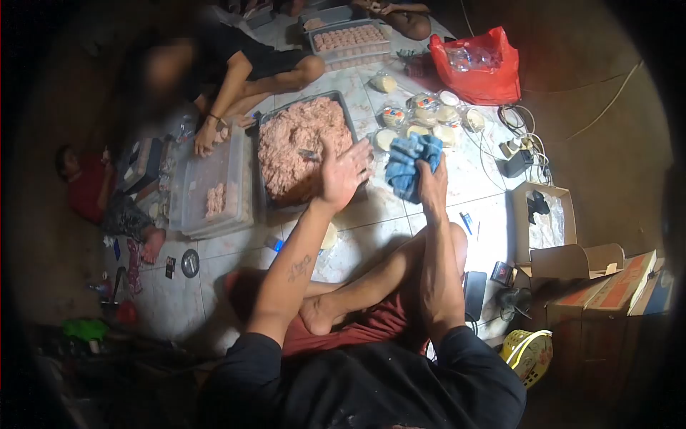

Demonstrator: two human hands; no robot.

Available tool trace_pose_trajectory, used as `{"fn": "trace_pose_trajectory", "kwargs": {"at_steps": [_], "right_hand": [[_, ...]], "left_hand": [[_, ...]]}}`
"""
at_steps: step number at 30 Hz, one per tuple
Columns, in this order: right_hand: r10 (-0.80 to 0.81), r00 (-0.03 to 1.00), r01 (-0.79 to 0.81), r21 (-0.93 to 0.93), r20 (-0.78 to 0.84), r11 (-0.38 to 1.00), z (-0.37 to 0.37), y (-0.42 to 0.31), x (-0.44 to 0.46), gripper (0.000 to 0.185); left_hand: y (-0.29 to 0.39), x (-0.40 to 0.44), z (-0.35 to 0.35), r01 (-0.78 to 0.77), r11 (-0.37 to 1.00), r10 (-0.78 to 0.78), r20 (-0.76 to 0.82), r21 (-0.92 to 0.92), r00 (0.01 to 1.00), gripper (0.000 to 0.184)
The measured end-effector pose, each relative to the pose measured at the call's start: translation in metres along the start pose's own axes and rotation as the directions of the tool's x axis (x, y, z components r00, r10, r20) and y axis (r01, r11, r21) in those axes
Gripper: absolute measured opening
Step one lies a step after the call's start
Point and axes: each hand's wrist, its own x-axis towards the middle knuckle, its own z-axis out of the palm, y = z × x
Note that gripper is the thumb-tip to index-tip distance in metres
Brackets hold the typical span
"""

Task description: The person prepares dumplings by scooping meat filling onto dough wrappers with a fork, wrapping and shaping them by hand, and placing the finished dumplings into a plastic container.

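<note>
My left hand [344, 171] is raised with its fingers spread and holds nothing. It is over the right edge of a grey tub [344, 107] heaped with pink minced meat [293, 139]. A small dark tool [309, 154] rests on the meat. In my right hand [432, 184] is a crumpled blue checked cloth [407, 161], gripped between thumb and fingers. Just beyond the cloth, several round pale pieces in clear wrap [425, 116] are grouped on the tiled floor.
A co-worker's hand [206, 137] is at a clear lidded box [211, 171] on the left. Farther back are a tray of meat portions [350, 39] and a red bag [486, 79]. Cables [518, 125], an open carton [523, 229] and a yellow basket [527, 354] are on the right.
</note>
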Motion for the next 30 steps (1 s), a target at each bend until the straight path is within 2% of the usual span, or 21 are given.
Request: {"fn": "trace_pose_trajectory", "kwargs": {"at_steps": [1,2,4,5,7,8,9,10,11,13,15,16,17,19,21,22,25,27,28,29,30], "right_hand": [[-0.032,0.996,0.009,0.251,0.088,0.968,0.006,0.014,0.0,0.047],[0.074,0.972,-0.147,0.331,0.223,0.932,0.009,0.015,-0.006,0.051],[0.152,0.931,-0.234,0.222,0.333,0.946,0.029,0.017,-0.018,0.059],[0.103,0.979,-0.164,0.372,0.178,0.914,0.05,-0.002,-0.028,0.052],[0.158,0.987,-0.159,0.238,0.021,0.958,0.049,0.037,-0.004,0.045],[0.167,0.986,-0.165,0.247,0.014,0.955,0.048,0.058,0.008,0.045],[0.104,0.992,-0.095,0.111,-0.077,0.989,0.048,0.077,0.024,0.042],[0.034,0.988,-0.041,-0.04,-0.151,0.998,0.047,0.083,0.033,0.039],[0.047,0.987,-0.054,-0.037,-0.154,0.998,0.046,0.09,0.043,0.039],[0.106,0.961,-0.165,-0.223,-0.255,0.961,0.04,0.091,0.049,0.04],[0.15,0.94,-0.209,-0.166,-0.307,0.964,0.039,0.095,0.051,0.039],[0.177,0.921,-0.226,-0.105,-0.347,0.968,0.04,0.093,0.052,0.038],[0.172,0.919,-0.22,-0.097,-0.356,0.971,0.042,0.087,0.053,0.038],[0.099,0.907,-0.03,0.171,-0.408,0.985,0.043,0.068,0.044,0.038],[0.113,0.929,-0.05,0.185,-0.352,0.981,0.038,0.056,0.031,0.037],[-0.032,0.953,0.075,0.132,-0.3,0.988,0.039,0.053,0.024,0.038],[-0.372,0.897,0.364,-0.079,-0.24,0.928,0.063,0.035,-0.003,0.038],[-0.245,0.942,0.246,-0.026,-0.229,0.969,0.059,0.04,0.003,0.038],[-0.119,0.972,0.129,0.037,-0.2,0.991,0.055,0.047,0.008,0.037],[-0.124,0.97,0.133,0.032,-0.209,0.991,0.049,0.053,0.021,0.037],[-0.089,0.961,0.07,-0.081,-0.26,0.994,0.044,0.066,0.029,0.036]], "left_hand": [[-0.003,0.023,0.003,-0.02,0.997,0.02,0.002,0.071,1.0,0.118],[-0.02,0.059,-0.001,-0.109,0.972,0.13,-0.091,0.207,0.987,0.115],[-0.047,0.087,0.003,-0.105,0.979,0.125,-0.107,0.172,0.986,0.11],[-0.057,0.089,0.009,-0.075,0.979,0.081,-0.023,0.19,0.996,0.104],[-0.081,0.079,0.022,-0.008,0.973,-0.023,0.132,0.23,0.991,0.092],[-0.083,0.061,0.045,-0.257,0.849,0.243,0.091,0.461,0.966,0.09],[-0.089,0.047,0.049,-0.14,0.821,0.155,0.021,0.554,0.988,0.089],[-0.098,0.032,0.047,-0.159,0.747,0.168,0.047,0.646,0.985,0.088],[-0.101,0.023,0.041,-0.18,0.661,0.178,0.08,0.729,0.981,0.088],[-0.101,0.031,-0.004,-0.07,0.644,-0.09,0.166,0.762,0.982,0.087],[-0.054,0.025,-0.008,-0.047,0.79,-0.167,0.289,0.611,0.942,0.1],[-0.031,0.028,0.002,0.068,0.918,-0.174,0.244,0.39,0.954,0.114],[-0.01,0.031,0.012,0.146,0.966,-0.163,0.066,0.211,0.984,0.127],[0.008,0.052,-0.005,0.13,0.989,-0.126,0.059,-0.064,0.99,0.132],[0.014,0.064,-0.011,0.15,0.981,-0.148,0.024,-0.124,0.989,0.127],[0.013,0.07,-0.011,0.17,0.966,-0.176,-0.013,-0.195,0.984,0.124],[-0.036,0.096,-0.016,0.195,0.962,-0.203,-0.019,-0.189,0.979,0.11],[-0.109,0.12,-0.077,0.035,0.991,-0.037,0.018,0.13,0.999,0.104],[-0.116,0.094,-0.049,0.156,0.987,-0.157,0.018,0.024,0.988,0.097],[-0.114,0.074,-0.025,0.181,0.983,-0.183,0.083,0.032,0.98,0.103],[-0.102,0.05,0.013,0.204,0.978,-0.208,0.147,0.043,0.967,0.109]]}}
